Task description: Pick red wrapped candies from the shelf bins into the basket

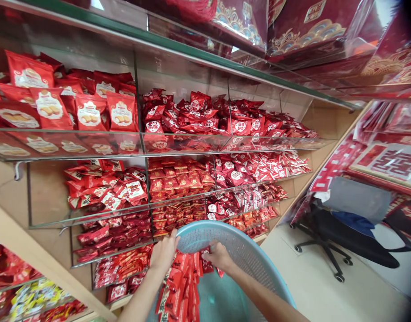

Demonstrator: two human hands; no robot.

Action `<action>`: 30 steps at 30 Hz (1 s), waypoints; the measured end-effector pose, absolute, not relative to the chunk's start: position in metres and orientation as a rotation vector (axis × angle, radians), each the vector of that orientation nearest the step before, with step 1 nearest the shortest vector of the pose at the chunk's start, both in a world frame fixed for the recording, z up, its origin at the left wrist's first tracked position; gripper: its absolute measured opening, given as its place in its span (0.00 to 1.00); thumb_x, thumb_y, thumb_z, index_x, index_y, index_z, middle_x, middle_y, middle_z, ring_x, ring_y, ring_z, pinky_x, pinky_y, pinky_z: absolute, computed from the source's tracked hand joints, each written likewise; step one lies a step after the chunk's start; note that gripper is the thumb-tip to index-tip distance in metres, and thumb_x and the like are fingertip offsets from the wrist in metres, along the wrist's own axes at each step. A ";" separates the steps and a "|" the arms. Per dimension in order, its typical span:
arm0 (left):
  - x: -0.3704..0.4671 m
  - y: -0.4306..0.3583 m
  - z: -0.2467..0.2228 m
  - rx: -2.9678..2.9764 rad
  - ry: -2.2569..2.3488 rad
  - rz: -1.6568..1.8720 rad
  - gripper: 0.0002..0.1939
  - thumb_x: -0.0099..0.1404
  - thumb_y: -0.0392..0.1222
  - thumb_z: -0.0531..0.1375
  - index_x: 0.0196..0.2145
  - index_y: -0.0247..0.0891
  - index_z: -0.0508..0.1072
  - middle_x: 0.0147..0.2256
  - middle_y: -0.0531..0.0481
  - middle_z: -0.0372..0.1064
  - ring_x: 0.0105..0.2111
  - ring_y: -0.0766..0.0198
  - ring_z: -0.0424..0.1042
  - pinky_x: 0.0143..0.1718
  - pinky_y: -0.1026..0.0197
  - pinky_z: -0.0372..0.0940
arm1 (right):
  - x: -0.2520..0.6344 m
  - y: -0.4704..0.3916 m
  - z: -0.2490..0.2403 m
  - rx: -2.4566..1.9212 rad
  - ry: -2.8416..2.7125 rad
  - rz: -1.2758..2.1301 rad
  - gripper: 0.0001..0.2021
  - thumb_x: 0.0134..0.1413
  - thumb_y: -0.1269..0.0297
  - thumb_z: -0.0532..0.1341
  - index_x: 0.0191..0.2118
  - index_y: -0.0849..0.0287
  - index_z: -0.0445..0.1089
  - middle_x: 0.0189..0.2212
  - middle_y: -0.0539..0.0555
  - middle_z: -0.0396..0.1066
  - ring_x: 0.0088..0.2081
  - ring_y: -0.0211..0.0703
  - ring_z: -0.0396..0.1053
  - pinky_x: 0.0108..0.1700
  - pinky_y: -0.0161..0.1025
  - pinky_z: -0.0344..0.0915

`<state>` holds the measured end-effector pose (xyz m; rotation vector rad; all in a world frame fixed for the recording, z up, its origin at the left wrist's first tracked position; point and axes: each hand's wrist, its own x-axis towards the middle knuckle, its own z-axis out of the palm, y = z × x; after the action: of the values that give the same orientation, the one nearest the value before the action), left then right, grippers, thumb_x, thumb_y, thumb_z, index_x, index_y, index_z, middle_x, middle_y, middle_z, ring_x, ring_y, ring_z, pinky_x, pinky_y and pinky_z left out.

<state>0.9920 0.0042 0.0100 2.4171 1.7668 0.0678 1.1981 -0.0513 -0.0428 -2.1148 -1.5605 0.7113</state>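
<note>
A large light-blue plastic basket (pixel 270 273) with perforated walls is below me, against the front of the shelves. My left hand (pixel 164 251) is closed over its near-left rim. Inside, a pile of red snack packets (pixel 179 290) with dark lettering on pale patches lies along the left side. My right hand (pixel 220 258) reaches into the basket, its fingers closed on dark-red packets (pixel 207 264) beside that pile. How many it grips is partly hidden by the fingers. The basket's floor shows to the right of the pile.
Glass-fronted shelves (pixel 178 145) ahead hold red packets in several compartments, including larger cookie packets (pixel 89 112) at upper left. Dark-red gift boxes (pixel 309 27) stand on top. A wheeled office chair (pixel 353 228) is at right on the tiled floor. Yellow packets (pixel 32 297) lie at lower left.
</note>
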 end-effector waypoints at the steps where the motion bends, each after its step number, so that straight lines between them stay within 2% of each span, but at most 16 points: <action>1: 0.992 0.004 0.010 2.414 1.767 0.072 0.22 0.67 0.48 0.38 0.54 0.42 0.57 0.38 0.42 0.71 0.36 0.54 0.73 0.34 0.56 0.64 | 1.197 -0.052 -0.041 -2.137 -1.587 0.678 0.15 0.43 0.57 0.59 0.38 0.60 0.66 0.29 0.55 0.71 0.37 0.50 0.69 0.35 0.39 0.63; 4: 0.992 0.004 0.011 2.413 1.754 0.079 0.22 0.67 0.48 0.38 0.54 0.42 0.57 0.38 0.42 0.72 0.36 0.54 0.73 0.34 0.56 0.64 | 1.200 -0.052 -0.031 -2.232 -1.657 0.569 0.18 0.50 0.52 0.54 0.41 0.60 0.65 0.34 0.59 0.71 0.41 0.52 0.69 0.39 0.40 0.62; 5: 0.992 0.004 0.012 2.414 1.747 0.076 0.22 0.67 0.48 0.38 0.54 0.42 0.57 0.38 0.42 0.72 0.36 0.54 0.73 0.34 0.56 0.64 | 1.204 -0.052 -0.027 -2.281 -1.698 0.532 0.19 0.53 0.52 0.51 0.43 0.61 0.65 0.36 0.60 0.70 0.42 0.53 0.68 0.40 0.41 0.62; 7: 0.991 0.004 0.013 2.413 1.736 0.073 0.22 0.67 0.48 0.38 0.54 0.42 0.57 0.38 0.42 0.71 0.36 0.55 0.73 0.35 0.56 0.64 | 1.212 -0.053 -0.020 -2.348 -1.815 0.482 0.16 0.57 0.61 0.46 0.45 0.62 0.63 0.38 0.63 0.69 0.44 0.53 0.67 0.42 0.43 0.61; 10: 0.991 0.004 0.013 2.409 1.739 0.076 0.22 0.67 0.48 0.38 0.54 0.42 0.57 0.38 0.43 0.71 0.36 0.56 0.73 0.35 0.57 0.64 | 1.225 -0.057 -0.013 -2.310 -2.034 0.527 0.17 0.50 0.74 0.51 0.46 0.60 0.63 0.43 0.60 0.68 0.47 0.48 0.65 0.46 0.39 0.58; 13: 0.991 0.004 0.013 2.410 1.753 0.072 0.22 0.67 0.49 0.38 0.54 0.42 0.57 0.37 0.42 0.72 0.36 0.57 0.73 0.35 0.59 0.64 | 1.228 -0.064 -0.010 -2.206 -2.192 0.641 0.25 0.36 0.76 0.61 0.46 0.58 0.63 0.44 0.57 0.66 0.46 0.48 0.66 0.46 0.36 0.59; 15: 0.991 0.004 0.013 2.414 1.750 0.074 0.22 0.67 0.49 0.38 0.54 0.43 0.57 0.37 0.43 0.72 0.36 0.57 0.73 0.35 0.59 0.64 | 1.224 -0.068 -0.008 -2.206 -2.272 0.674 0.30 0.31 0.74 0.65 0.48 0.59 0.62 0.45 0.58 0.65 0.45 0.51 0.66 0.45 0.38 0.61; 24: 0.991 0.003 0.017 2.392 1.735 0.042 0.22 0.67 0.49 0.38 0.54 0.42 0.56 0.38 0.42 0.72 0.36 0.57 0.73 0.35 0.58 0.64 | 1.207 -0.073 -0.013 -2.437 -2.382 0.433 0.37 0.33 0.83 0.62 0.54 0.57 0.56 0.46 0.63 0.67 0.45 0.54 0.69 0.44 0.45 0.65; 30: 0.991 0.004 0.013 2.393 1.725 0.064 0.21 0.67 0.49 0.38 0.53 0.43 0.57 0.36 0.43 0.72 0.35 0.57 0.73 0.34 0.59 0.64 | 1.205 -0.071 -0.016 -2.500 -2.357 0.427 0.37 0.32 0.78 0.66 0.54 0.63 0.57 0.40 0.65 0.71 0.43 0.58 0.70 0.42 0.48 0.66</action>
<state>0.9908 0.0040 0.0129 2.3934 1.7253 0.0644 1.2054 -0.0713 -0.0163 -2.4999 -2.3570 0.4270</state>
